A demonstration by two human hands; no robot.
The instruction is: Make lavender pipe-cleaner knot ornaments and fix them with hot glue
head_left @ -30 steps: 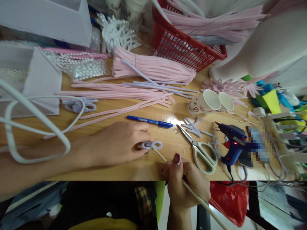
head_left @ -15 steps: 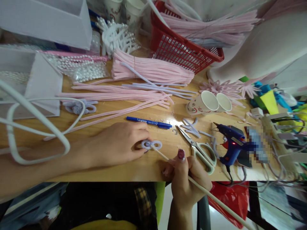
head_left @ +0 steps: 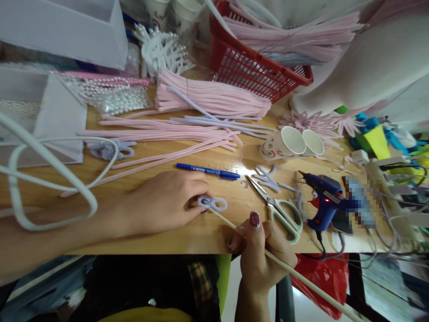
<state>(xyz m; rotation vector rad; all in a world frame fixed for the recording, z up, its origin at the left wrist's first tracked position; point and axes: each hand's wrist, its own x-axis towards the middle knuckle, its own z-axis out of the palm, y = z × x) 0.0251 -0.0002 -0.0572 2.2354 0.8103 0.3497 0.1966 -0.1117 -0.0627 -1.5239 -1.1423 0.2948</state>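
Observation:
My left hand [head_left: 170,199] rests low over the wooden table, its fingertips closed on a small lavender pipe-cleaner bow [head_left: 219,204] with two loops. Part of the bow is hidden by the fingers. In my right hand [head_left: 264,250], at the table's front edge, a long thin pale stick [head_left: 308,279] is gripped between thumb and fingers. The stick's far tip meets the lower edge of the bow near its centre; whether it touches I cannot tell. Beyond the left hand lies a blue pen [head_left: 208,171]. Scissors [head_left: 278,208] lie partly spread just past the right hand.
A glue gun [head_left: 323,199] with a lit red light stands at right among cables. Behind are paper cups [head_left: 283,143], pink pipe cleaners [head_left: 214,96], a red basket [head_left: 254,67] and bagged pearl beads [head_left: 120,99]. A white looped tube [head_left: 63,188] crosses above my left forearm.
The stick's tip has shifted slightly down from the bow's middle to its lower edge, and my right hand has moved a little with it. My left hand stays in place.

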